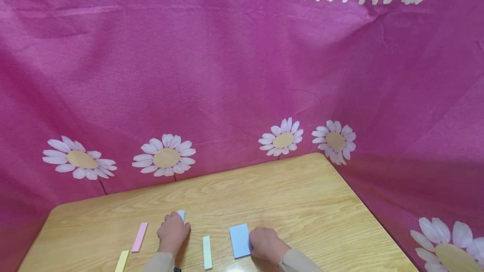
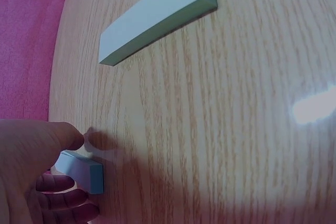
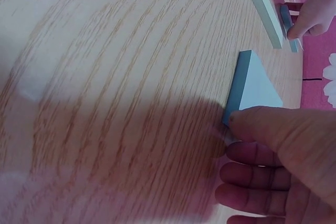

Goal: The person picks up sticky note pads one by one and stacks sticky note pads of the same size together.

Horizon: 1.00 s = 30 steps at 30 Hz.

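Note:
On the table, my left hand [image 1: 173,232] straddles a narrow blue sticky-note pad [image 2: 84,173], thumb on one side and curled fingers on the other. Most of that pad is hidden under the hand in the head view. A wider blue sticky-note pad [image 1: 240,241] lies flat by my right hand [image 1: 266,243]. The right thumb [image 3: 247,121] touches its near corner, while the other fingers curl beside its edge. Between the two hands lies a narrow pale green pad [image 1: 207,252], touched by neither.
Left of the left hand are a pink strip pad [image 1: 140,237] and a yellow strip pad [image 1: 122,261]. The wooden table [image 1: 302,196] meets a pink flowered curtain [image 1: 227,74] along its back and right side.

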{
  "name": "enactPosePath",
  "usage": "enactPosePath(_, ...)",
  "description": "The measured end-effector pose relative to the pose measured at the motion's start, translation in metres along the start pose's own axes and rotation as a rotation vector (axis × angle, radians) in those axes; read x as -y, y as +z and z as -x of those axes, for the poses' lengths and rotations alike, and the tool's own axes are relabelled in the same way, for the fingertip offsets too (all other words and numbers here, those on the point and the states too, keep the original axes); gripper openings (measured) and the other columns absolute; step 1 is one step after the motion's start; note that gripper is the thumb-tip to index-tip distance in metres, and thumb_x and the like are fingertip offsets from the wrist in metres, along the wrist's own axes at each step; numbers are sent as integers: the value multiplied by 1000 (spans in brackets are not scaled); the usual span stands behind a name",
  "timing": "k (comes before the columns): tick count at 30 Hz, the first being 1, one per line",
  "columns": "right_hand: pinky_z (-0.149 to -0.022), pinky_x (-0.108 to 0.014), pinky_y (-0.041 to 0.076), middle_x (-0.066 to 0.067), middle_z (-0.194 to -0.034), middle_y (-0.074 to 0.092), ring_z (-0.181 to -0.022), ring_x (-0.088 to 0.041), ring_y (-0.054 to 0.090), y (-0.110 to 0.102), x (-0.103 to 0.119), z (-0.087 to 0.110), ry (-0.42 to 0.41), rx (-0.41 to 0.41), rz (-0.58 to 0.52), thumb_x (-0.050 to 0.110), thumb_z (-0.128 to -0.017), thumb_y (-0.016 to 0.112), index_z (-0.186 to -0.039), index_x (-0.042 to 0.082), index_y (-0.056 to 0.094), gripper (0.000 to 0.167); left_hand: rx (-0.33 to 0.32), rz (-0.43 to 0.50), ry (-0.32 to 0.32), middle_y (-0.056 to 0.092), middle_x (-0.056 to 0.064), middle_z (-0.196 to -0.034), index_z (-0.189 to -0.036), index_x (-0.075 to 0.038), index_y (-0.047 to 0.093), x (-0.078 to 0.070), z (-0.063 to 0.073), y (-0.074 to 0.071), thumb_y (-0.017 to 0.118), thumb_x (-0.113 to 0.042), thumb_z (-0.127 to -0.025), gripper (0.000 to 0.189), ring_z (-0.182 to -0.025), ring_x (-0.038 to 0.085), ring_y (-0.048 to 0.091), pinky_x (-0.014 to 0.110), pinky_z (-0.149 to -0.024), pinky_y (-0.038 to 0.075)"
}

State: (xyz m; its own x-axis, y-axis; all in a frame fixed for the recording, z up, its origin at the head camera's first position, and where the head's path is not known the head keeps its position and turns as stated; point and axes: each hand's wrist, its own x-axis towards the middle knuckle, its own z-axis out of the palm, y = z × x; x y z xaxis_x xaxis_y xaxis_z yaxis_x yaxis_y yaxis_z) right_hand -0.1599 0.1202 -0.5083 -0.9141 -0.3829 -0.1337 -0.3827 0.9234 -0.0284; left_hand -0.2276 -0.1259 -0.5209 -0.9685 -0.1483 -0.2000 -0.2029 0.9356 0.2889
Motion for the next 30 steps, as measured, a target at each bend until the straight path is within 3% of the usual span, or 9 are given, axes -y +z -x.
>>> enactPosePath(14,-41,-24,38,2,-51,42,-46,-9,39,6,1,2,-10,-33,19,16,-70,63,-53,10,49,23,-43,40,-12,45,23,-78,-90,16,46,-1,3,2,57,-13,-77,34,-73,37,54,45,-61,46)
enactPosePath(30,-39,-23,37,3,-50,41,-45,-8,37,4,-2,2,-31,-75,12,14,-70,61,-51,11,48,23,-38,56,-18,47,21,-73,-87,15,46,-5,1,3,56,-10,-77,29,-70,35,55,44,-58,47)
